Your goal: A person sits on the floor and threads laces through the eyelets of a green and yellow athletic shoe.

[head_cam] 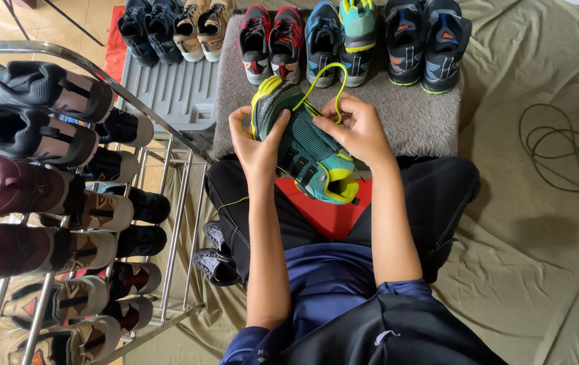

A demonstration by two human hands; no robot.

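Observation:
A teal and dark green sneaker [310, 152] with yellow trim rests over my lap, heel toward me. My left hand [254, 138] grips its toe end, thumb across the upper. My right hand [358, 128] pinches the yellow lace [326, 78], which loops up above the shoe. The matching teal sneaker [357, 27] stands in the row ahead of me.
A grey fuzzy mat [418, 115] carries a row of several pairs of sneakers. A metal shoe rack [66, 203] full of shoes stands at my left, a grey plastic lid [178, 91] behind it. A black cable [566, 152] lies on the olive cloth at right.

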